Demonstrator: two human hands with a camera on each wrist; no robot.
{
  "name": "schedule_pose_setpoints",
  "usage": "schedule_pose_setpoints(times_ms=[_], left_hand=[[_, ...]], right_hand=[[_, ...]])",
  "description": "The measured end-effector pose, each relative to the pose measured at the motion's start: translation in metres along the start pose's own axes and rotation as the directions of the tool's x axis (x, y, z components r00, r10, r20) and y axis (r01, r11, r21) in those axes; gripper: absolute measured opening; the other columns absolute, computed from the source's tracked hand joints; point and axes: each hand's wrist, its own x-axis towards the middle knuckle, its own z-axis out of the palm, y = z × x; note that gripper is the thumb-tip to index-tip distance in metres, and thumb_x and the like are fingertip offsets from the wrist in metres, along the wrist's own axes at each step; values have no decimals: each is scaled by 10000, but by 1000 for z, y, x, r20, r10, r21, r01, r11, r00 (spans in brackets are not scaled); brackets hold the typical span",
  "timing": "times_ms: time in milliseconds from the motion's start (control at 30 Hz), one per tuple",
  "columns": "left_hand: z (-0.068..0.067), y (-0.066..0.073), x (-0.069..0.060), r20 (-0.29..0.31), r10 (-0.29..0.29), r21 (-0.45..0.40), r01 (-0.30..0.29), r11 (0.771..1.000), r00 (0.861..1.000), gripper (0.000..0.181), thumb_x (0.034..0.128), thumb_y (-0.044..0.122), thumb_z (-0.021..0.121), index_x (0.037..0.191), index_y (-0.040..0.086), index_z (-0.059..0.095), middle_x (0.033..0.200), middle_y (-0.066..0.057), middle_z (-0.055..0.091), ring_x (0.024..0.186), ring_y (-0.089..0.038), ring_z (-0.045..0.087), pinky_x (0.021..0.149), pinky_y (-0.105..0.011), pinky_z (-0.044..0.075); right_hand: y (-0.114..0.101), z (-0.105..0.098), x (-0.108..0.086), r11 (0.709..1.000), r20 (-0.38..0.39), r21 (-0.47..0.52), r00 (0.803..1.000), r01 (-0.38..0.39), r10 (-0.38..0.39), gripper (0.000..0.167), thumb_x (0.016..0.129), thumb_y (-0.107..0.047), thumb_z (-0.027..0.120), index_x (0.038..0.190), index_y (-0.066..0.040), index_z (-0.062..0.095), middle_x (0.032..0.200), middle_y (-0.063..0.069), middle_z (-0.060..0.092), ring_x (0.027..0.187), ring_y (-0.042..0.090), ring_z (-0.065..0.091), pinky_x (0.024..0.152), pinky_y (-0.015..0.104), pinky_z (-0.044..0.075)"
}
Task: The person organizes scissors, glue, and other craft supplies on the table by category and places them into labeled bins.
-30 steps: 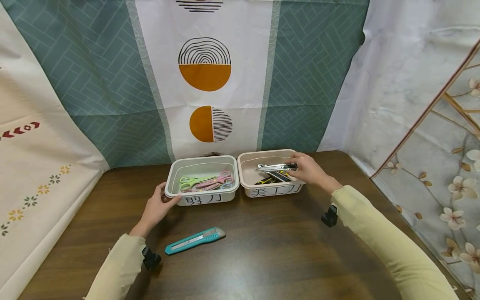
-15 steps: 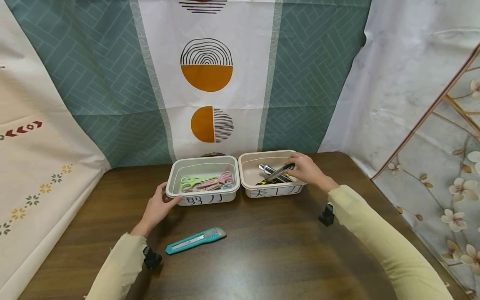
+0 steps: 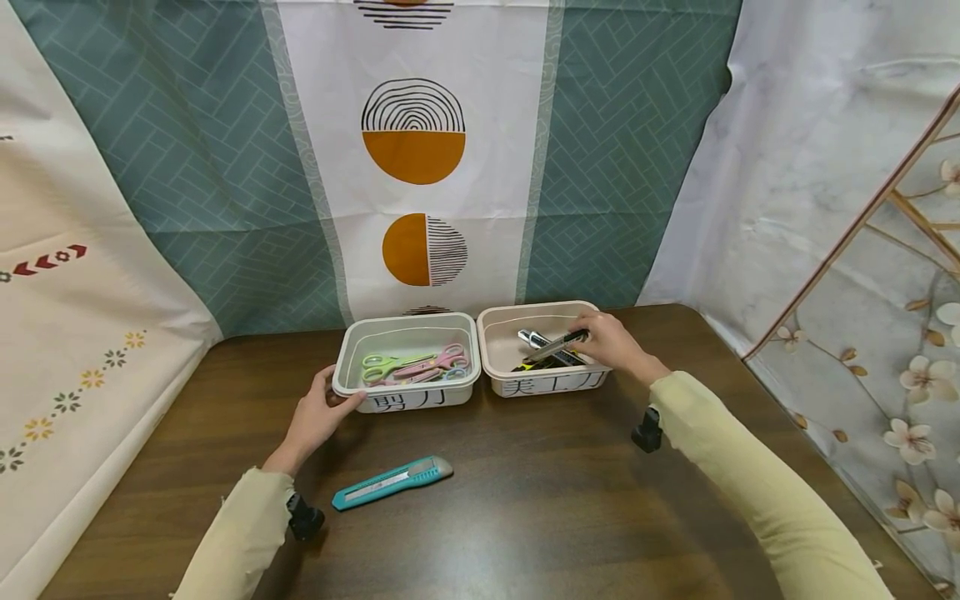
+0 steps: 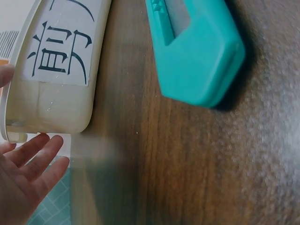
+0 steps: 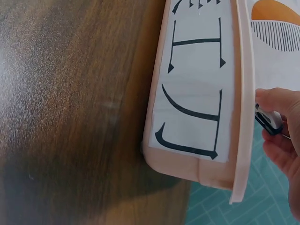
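Observation:
My left hand (image 3: pixel 315 421) holds the front left corner of a pale plastic bin (image 3: pixel 463 393), thumb on the front rim and fingers along the side. Several scissors (image 3: pixel 420 364) with green and pink handles lie inside it. In my right hand (image 3: pixel 611 340) I pinch a silver utility knife (image 3: pixel 558 344) by its black end, its other end slanting down into a pinkish bin (image 3: pixel 517 321). The right wrist view shows the knife (image 5: pixel 269 121) between thumb and fingers. Below it lie more utility knives (image 3: pixel 534 338), partly hidden. A teal utility knife (image 3: pixel 392 482) lies on the table.
Both bins stand side by side near the back edge of the brown wooden table (image 3: pixel 540 500). Their fronts carry paper labels (image 3: pixel 408 398) with black characters. A patterned curtain (image 3: pixel 615 167) hangs close behind, with more cloth at left and right.
The silver utility knife in my right hand has tilted from nearly level to slanting down, and it is lower over the pinkish bin. My left hand stays at its corner.

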Motion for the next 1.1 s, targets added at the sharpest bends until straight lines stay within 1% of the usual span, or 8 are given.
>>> schedule_pose_setpoints(times_ms=[133, 267, 433, 533, 667, 933, 1100], left_hand=[[2, -1, 0, 3, 0, -7, 0, 1000, 1000, 760, 845, 398, 614, 1394, 39, 230, 1218, -247, 524, 1016, -311, 575, 789, -401, 455], [2, -2, 0, 4, -3, -5, 3, 1000, 1000, 763, 842, 398, 618, 1394, 39, 232, 1216, -243, 528, 1018, -307, 576, 790, -397, 454], [2, -1, 0, 2, 1, -1, -1, 1000, 1000, 762, 846, 393, 615, 1396, 37, 226, 1215, -243, 527, 1013, -309, 575, 782, -393, 458], [2, 0, 0, -2, 2, 2, -2, 1000, 1000, 759, 848, 393, 613, 1395, 38, 225, 1211, -240, 530, 1010, -309, 575, 782, -394, 459], [1, 0, 0, -2, -3, 4, 3, 1000, 1000, 755, 850, 388, 612, 1397, 41, 224, 1212, -240, 529, 1010, -309, 574, 785, -396, 457], [0, 0, 0, -1, -7, 6, 7, 1000, 1000, 762, 848, 398, 609, 1398, 40, 222, 1215, -243, 524, 1006, -307, 572, 790, -400, 452], [0, 0, 1, -1, -7, 4, 7, 1000, 1000, 759, 849, 390, 612, 1396, 36, 222, 1213, -242, 525, 1005, -306, 573, 793, -400, 449]], right_hand=[[0, 3, -1, 1000, 25, -1, 999, -25, 25, 212, 749, -99, 732, 924, 14, 695, 906, 110, 643, 817, 236, 580, 713, 399, 464], [-1, 4, -1, 1000, 32, -8, 999, -21, 21, 223, 762, -101, 719, 945, 21, 687, 921, 120, 647, 832, 249, 588, 719, 407, 468], [-1, 3, -2, 999, 31, -30, 999, -28, 28, 343, 784, -119, 694, 1069, 59, 631, 1065, 197, 623, 962, 319, 583, 799, 454, 452], [-4, 3, -2, 998, 48, -26, 997, -64, 65, 417, 793, -169, 691, 1136, 50, 599, 1160, 212, 579, 1031, 327, 553, 834, 463, 435], [-10, 3, -3, 995, 65, -3, 993, -96, 96, 472, 790, -214, 703, 1172, 35, 583, 1209, 202, 552, 1078, 318, 529, 857, 463, 426], [-18, 3, -6, 997, 70, 4, 995, -72, 71, 489, 795, -219, 702, 1197, 22, 564, 1207, 185, 557, 1119, 324, 506, 894, 477, 403], [-22, 3, -5, 999, 62, 22, 997, -36, 35, 485, 793, -229, 707, 1184, 26, 573, 1194, 183, 568, 1134, 321, 494, 917, 471, 390]])
